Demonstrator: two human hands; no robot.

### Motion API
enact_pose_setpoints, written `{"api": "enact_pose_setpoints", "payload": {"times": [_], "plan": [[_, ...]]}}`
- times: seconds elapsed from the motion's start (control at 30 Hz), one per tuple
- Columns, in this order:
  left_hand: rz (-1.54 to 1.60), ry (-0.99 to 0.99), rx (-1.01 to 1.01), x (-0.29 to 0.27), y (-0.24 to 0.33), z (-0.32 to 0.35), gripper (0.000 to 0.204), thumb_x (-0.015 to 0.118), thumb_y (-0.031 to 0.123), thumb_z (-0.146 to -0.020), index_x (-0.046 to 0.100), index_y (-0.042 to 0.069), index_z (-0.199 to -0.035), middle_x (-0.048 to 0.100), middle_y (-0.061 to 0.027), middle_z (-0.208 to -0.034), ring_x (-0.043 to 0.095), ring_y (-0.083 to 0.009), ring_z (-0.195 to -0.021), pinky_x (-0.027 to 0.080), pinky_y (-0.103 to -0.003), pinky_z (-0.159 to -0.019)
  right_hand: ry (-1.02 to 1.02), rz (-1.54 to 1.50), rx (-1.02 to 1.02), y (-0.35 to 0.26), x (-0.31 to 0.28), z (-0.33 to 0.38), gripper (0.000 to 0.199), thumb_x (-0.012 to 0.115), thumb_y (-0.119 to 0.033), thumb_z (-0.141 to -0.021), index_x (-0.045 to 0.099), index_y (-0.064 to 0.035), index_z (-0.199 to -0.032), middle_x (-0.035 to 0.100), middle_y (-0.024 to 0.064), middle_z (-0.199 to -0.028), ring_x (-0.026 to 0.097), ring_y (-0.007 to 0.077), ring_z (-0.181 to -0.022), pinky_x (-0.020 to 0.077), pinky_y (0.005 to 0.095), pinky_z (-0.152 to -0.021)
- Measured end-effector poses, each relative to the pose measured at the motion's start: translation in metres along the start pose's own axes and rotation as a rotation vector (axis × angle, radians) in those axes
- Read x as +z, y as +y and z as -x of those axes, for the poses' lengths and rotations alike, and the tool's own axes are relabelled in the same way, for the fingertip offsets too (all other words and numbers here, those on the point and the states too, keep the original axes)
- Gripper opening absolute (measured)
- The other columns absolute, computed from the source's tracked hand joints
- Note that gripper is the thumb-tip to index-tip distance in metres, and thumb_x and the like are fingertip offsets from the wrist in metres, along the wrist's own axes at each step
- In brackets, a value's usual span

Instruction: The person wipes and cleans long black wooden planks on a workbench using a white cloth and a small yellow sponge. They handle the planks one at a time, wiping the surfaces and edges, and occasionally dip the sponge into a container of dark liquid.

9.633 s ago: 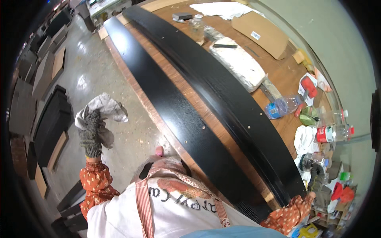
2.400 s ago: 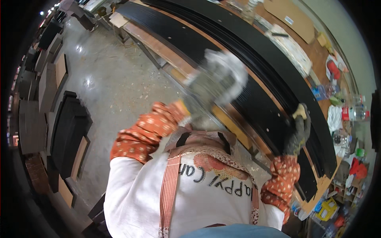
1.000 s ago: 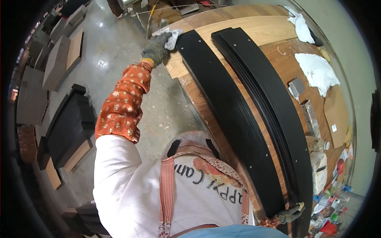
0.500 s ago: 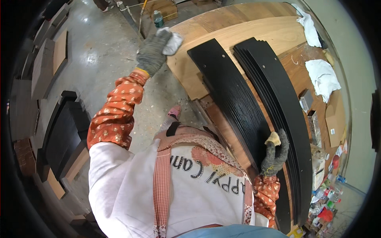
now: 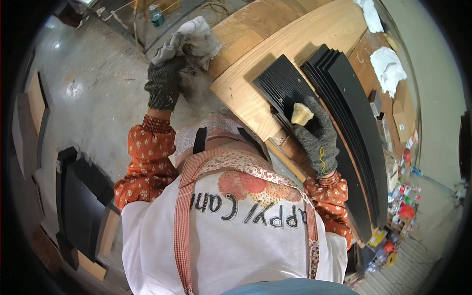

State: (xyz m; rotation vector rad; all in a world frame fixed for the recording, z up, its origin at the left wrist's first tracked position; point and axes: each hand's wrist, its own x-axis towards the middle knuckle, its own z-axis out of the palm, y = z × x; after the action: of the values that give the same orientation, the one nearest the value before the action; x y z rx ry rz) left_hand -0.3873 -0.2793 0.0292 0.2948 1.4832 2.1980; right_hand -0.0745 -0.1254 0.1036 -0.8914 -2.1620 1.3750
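Observation:
My left hand, in a dark grey knit glove, holds a crumpled greyish-white cloth in the air left of the workbench. Its fingers are partly hidden by the cloth. My right hand, in a grey knit glove, pinches a pale yellow piece of what looks like sponge over a curved black board. The board has a ribbed grain and small holes. Right beside it lies a stack of similar curved black boards.
Pale wooden boards lie under the black ones. White cloths rest along the right side, near bottles and litter. More black panels stand on the floor at left. A bottle stands at the far left.
My left hand has shifted left, and its cloth now hangs more spread out. My right hand has moved farther up the black board with the sponge piece. The view has shifted slightly.

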Motion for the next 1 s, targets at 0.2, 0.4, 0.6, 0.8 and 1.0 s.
{"api": "enact_pose_setpoints", "payload": {"times": [0.2, 0.4, 0.6, 0.8, 1.0], "plan": [[-0.29, -0.203, 0.302, -0.013, -0.027, -0.015, 0.039, 0.066, 0.003, -0.083, 0.059, 0.002, -0.121, 0.062, -0.0082, -0.112, 0.061, -0.0149, -0.094, 0.051, -0.029, -0.083, -0.033, 0.258, -0.166, -0.012, 0.028, -0.008, 0.06, 0.072, 0.001, -0.079, 0.049, -0.0014, -0.133, 0.056, 0.0119, -0.13, 0.054, 0.0235, -0.118, 0.0441, 0.0352, -0.101], [-0.076, -0.505, -0.032, 0.066, 0.005, 0.0, 0.055, 0.075, 0.01, -0.08, 0.051, 0.001, -0.128, 0.061, -0.009, -0.119, 0.06, -0.0162, -0.103, 0.051, -0.03, -0.088, 0.154, -0.105, 0.098, -0.015, 0.015, -0.002, 0.056, 0.072, 0.001, -0.081, 0.05, -0.0011, -0.132, 0.056, 0.0136, -0.128, 0.056, 0.0211, -0.116, 0.0453, 0.0339, -0.1], [-0.312, -1.016, 0.227, 0.151, -0.032, -0.012, 0.057, 0.066, -0.002, -0.076, 0.049, -0.003, -0.13, 0.054, -0.01, -0.125, 0.051, -0.0186, -0.116, 0.04, -0.031, -0.101, 0.456, -0.228, 0.141, 0.018, -0.015, 0.0, 0.051, 0.077, -0.014, -0.079, 0.057, -0.0019, -0.125, 0.065, 0.0115, -0.116, 0.061, 0.0179, -0.106, 0.0491, 0.0319, -0.093], [-0.966, -0.784, 0.115, 0.169, -0.055, -0.053, 0.05, 0.053, 0.004, -0.085, 0.051, 0.0, -0.135, 0.059, -0.0107, -0.128, 0.059, -0.0214, -0.107, 0.044, -0.031, -0.092, 0.595, -0.201, 0.304, 0.017, -0.049, 0.003, 0.054, 0.077, -0.022, -0.079, 0.057, -0.0061, -0.127, 0.063, 0.0135, -0.114, 0.062, 0.022, -0.104, 0.0497, 0.0331, -0.091], [-0.614, -0.598, -0.043, 0.111, -0.104, -0.126, 0.043, 0.045, 0.007, -0.096, 0.044, 0.001, -0.138, 0.065, -0.0123, -0.108, 0.061, -0.0177, -0.099, 0.051, -0.032, -0.086, 0.731, -0.226, 0.29, 0.037, -0.065, 0.021, 0.053, 0.074, -0.017, -0.083, 0.053, -0.0046, -0.131, 0.063, 0.0082, -0.118, 0.06, 0.0144, -0.106, 0.0489, 0.03, -0.093]]}}
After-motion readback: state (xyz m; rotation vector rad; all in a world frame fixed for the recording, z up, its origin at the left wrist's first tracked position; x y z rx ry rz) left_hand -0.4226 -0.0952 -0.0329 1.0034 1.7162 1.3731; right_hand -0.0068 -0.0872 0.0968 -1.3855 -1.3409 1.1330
